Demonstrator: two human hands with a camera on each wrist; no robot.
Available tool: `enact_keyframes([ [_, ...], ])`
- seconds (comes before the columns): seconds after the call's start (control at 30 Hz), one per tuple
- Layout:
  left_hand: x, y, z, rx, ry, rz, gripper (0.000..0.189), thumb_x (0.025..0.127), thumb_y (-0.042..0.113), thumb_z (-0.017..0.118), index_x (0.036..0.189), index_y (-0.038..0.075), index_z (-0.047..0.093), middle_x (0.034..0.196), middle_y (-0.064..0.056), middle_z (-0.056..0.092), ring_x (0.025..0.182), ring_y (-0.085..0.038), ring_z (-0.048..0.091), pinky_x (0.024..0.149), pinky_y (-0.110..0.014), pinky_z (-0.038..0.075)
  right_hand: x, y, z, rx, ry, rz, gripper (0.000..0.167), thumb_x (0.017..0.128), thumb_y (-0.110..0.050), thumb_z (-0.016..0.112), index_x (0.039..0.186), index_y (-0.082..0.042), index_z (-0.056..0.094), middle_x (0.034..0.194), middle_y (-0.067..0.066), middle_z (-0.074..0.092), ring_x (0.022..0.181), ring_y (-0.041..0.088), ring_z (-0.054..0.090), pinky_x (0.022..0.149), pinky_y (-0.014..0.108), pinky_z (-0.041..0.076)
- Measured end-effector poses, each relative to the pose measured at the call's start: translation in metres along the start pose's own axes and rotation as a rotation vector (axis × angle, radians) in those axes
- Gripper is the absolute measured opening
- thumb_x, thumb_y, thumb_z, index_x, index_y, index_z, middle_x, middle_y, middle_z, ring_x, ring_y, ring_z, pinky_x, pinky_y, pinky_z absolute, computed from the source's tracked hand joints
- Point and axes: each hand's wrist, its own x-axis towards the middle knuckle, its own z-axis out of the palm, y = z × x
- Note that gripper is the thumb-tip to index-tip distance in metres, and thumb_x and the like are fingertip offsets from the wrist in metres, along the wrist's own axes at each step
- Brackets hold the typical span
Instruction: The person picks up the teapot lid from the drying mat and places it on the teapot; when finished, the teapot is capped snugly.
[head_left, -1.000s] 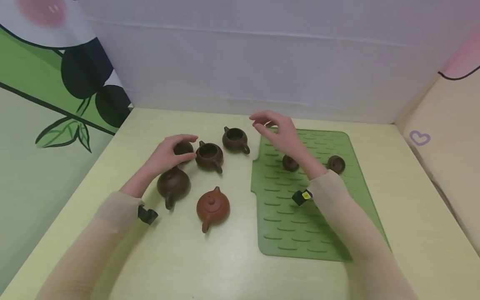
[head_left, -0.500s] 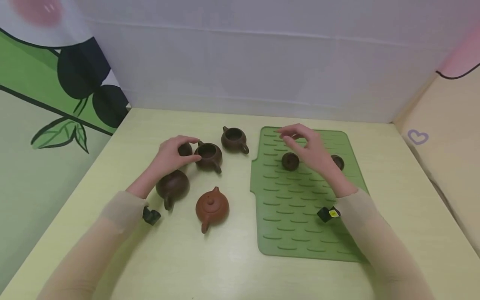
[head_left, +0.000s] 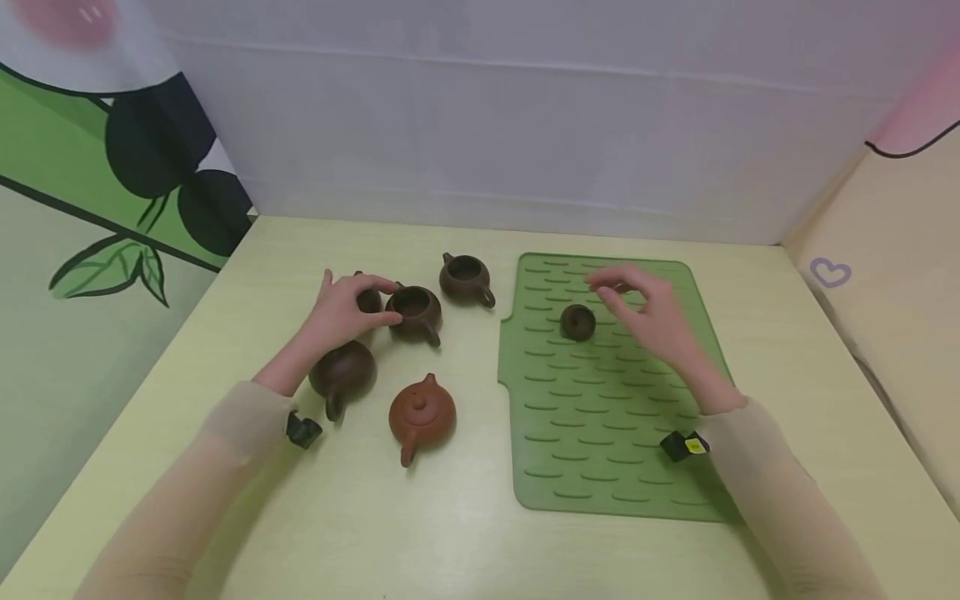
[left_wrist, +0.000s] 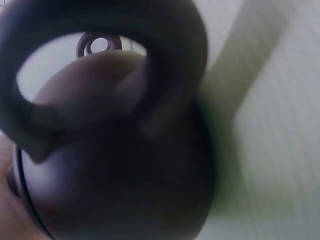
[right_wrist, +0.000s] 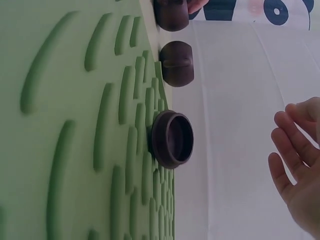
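Observation:
My left hand [head_left: 341,308] reaches over a dark brown teapot [head_left: 367,302] it partly hides, thumb and index fingertips right at the near side of a lidless dark teapot [head_left: 426,327]. Below that wrist sits another dark teapot [head_left: 342,375]; its handle and round body [left_wrist: 115,190] fill the left wrist view. Above the green mat [head_left: 555,450], my right hand [head_left: 648,312] hovers with loosely bent fingers and nothing in them, as the right wrist view also shows. Left of it an upturned dark teapot lid [head_left: 577,322] lies on the mat. A second lid is hidden behind the right hand.
A reddish-brown teapot [head_left: 422,412] with its lid on stands at the middle front. Farther back is another lidless dark teapot [head_left: 465,281], near the mat's left edge. A white cloth wall [head_left: 480,133] rises behind the table.
My right hand has moved right and down across the mat, now covering the right-hand lid. My left hand has shifted slightly right, its fingertips coming up to the lidless teapot.

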Motion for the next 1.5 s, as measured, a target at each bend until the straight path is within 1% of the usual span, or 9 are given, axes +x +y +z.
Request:
enact_keyframes([
  [0.27, -0.001, 0.0, -0.001, 0.004, -0.011, 0.01, 0.049, 0.085, 0.025, 0.078, 0.126, 0.003, 0.064, 0.131, -0.019, 0.065, 0.136, -0.045, 0.047, 0.119, -0.068, -0.008, -0.006, 0.004, -0.021, -0.127, 0.01, -0.003, 0.022, 0.097, -0.006, 0.061, 0.118, -0.006, 0.069, 0.111, 0.012, 0.073, 0.099, -0.009, 0.058, 0.088, 0.016, 0.049],
  [0.4, 0.0, 0.002, -0.002, 0.028, -0.028, 0.024, 0.049, 0.085, 0.026, 0.078, 0.126, 0.002, 0.064, 0.129, -0.019, 0.066, 0.132, -0.04, 0.052, 0.123, -0.063, 0.0, -0.013, 0.006, -0.03, -0.218, 0.008, 0.026, 0.022, 0.097, -0.009, 0.062, 0.118, -0.01, 0.07, 0.112, 0.006, 0.072, 0.099, -0.012, 0.054, 0.081, 0.016, 0.051],
  [0.47, 0.001, 0.003, -0.004, 0.049, -0.047, 0.029, 0.048, 0.086, 0.027, 0.078, 0.126, 0.003, 0.065, 0.129, -0.018, 0.066, 0.131, -0.039, 0.053, 0.123, -0.059, 0.013, -0.015, 0.008, -0.033, -0.236, 0.008, 0.03, 0.022, 0.097, -0.009, 0.062, 0.117, -0.011, 0.07, 0.112, 0.005, 0.072, 0.099, -0.012, 0.054, 0.079, 0.014, 0.05],
  [0.63, 0.004, 0.007, -0.011, 0.095, -0.111, 0.042, 0.048, 0.087, 0.03, 0.076, 0.127, 0.005, 0.064, 0.131, -0.016, 0.064, 0.13, -0.037, 0.052, 0.113, -0.052, 0.036, -0.02, 0.011, -0.035, -0.238, 0.012, 0.01, 0.022, 0.095, -0.005, 0.064, 0.115, -0.009, 0.07, 0.109, 0.006, 0.072, 0.099, -0.012, 0.053, 0.08, 0.009, 0.047],
  [0.87, 0.005, 0.007, -0.012, 0.117, -0.132, 0.06, 0.049, 0.086, 0.032, 0.077, 0.125, 0.005, 0.063, 0.127, -0.015, 0.065, 0.117, -0.034, 0.061, 0.102, -0.05, 0.047, -0.022, 0.012, -0.035, -0.237, 0.0, -0.022, 0.02, 0.093, -0.003, 0.065, 0.112, -0.008, 0.071, 0.107, 0.007, 0.073, 0.101, -0.005, 0.055, 0.082, 0.008, 0.044],
  [1.0, 0.005, 0.005, -0.012, 0.115, -0.128, 0.061, 0.048, 0.085, 0.031, 0.079, 0.124, 0.007, 0.063, 0.122, -0.012, 0.067, 0.105, -0.03, 0.066, 0.091, -0.046, 0.052, -0.023, 0.012, -0.036, -0.254, -0.007, 0.005, 0.018, 0.095, -0.005, 0.064, 0.11, -0.009, 0.072, 0.108, 0.006, 0.073, 0.1, -0.004, 0.055, 0.08, 0.008, 0.044],
  [1.17, 0.006, 0.004, -0.011, 0.123, -0.12, 0.068, 0.049, 0.084, 0.032, 0.079, 0.123, 0.007, 0.063, 0.121, -0.012, 0.067, 0.105, -0.03, 0.066, 0.091, -0.046, 0.053, -0.024, 0.012, -0.04, -0.268, -0.017, 0.045, 0.017, 0.096, -0.008, 0.063, 0.11, -0.01, 0.072, 0.108, 0.006, 0.072, 0.099, -0.006, 0.054, 0.082, 0.007, 0.044],
  [1.3, 0.006, 0.003, -0.011, 0.136, -0.121, 0.076, 0.049, 0.085, 0.032, 0.079, 0.124, 0.006, 0.063, 0.121, -0.013, 0.066, 0.106, -0.031, 0.065, 0.092, -0.047, 0.052, -0.025, 0.018, -0.041, -0.279, -0.018, 0.071, 0.018, 0.096, -0.008, 0.062, 0.112, -0.009, 0.071, 0.109, 0.006, 0.072, 0.102, -0.004, 0.057, 0.088, 0.019, 0.05],
  [1.5, 0.006, 0.003, -0.01, 0.13, -0.119, 0.081, 0.049, 0.084, 0.032, 0.079, 0.125, 0.007, 0.063, 0.122, -0.012, 0.066, 0.109, -0.03, 0.065, 0.094, -0.047, 0.051, -0.028, 0.035, -0.046, -0.321, -0.016, 0.09, 0.022, 0.096, -0.006, 0.062, 0.116, -0.007, 0.07, 0.11, 0.01, 0.071, 0.102, 0.019, 0.061, 0.09, 0.042, 0.049],
])
